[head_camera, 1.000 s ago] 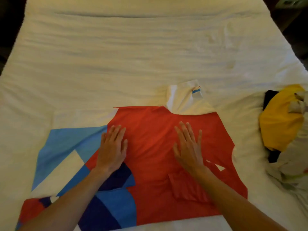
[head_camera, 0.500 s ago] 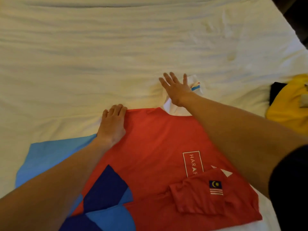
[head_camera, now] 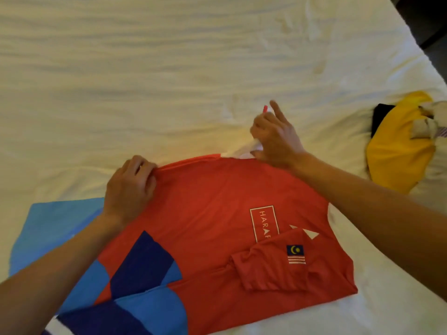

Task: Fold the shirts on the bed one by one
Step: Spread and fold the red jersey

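Across the whole view your bed [head_camera: 169, 68] spreads wide, its white sheet rumpled and bare beyond the far edge of the shirt, with its right edge dropping away at the upper right. On the near half lies the red shirt [head_camera: 212, 201], flat, with blue panels on the left and a sleeve [head_camera: 271, 264] folded onto its body at the right. A heap of yellow and other clothes [head_camera: 399, 151] sits well apart to the right, near the bed's edge. Your two forearms reach in from the lower corners and angle toward each other. Your left hand [head_camera: 130, 187] has its fingers curled round the shirt's far edge at the left shoulder, bunching the red cloth. Your right hand [head_camera: 275, 139] pinches the white collar piece at the neck, one finger sticking up, the cloth lifted slightly off the sheet.
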Demonstrator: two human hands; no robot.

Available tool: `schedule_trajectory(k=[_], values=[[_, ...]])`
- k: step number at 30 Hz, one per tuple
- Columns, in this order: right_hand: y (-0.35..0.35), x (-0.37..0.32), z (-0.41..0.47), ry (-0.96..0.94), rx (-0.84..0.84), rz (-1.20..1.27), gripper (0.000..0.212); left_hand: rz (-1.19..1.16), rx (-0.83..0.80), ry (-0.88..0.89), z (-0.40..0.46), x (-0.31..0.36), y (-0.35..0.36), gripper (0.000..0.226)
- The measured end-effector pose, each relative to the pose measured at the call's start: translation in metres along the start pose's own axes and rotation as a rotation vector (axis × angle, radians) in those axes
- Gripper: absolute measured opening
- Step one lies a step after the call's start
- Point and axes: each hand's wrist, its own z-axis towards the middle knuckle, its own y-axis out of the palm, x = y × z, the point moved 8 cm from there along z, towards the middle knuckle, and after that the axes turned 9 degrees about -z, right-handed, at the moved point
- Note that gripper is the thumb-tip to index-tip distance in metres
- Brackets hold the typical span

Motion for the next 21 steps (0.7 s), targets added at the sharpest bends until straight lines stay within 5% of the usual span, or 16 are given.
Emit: schedule_trajectory(k=[4,9,17,21], values=[[-0.007,-0.032,-0.085,-0.067,-0.018,0.076,0.019,-0.013,-0.005,0.132,-0.062,0.026,0.005,0.018],[0.044,-0.073,-0.16,0.047,-0.504,0.158,0.027,0.081,-0.23,0.045,-0.11,0.035,0.037,0.034],[0.018,-0.079,-0.193,0.502,-0.335,0.374,0.027,0.046,-0.219,-0.001,-0.095,0.044,0.033,0.033],[0.045,-0.097,-0.228,0.572,-0.695,0.324,0.046,0.093,-0.283,0.037,-0.109,0.041,0.036,0.036]])
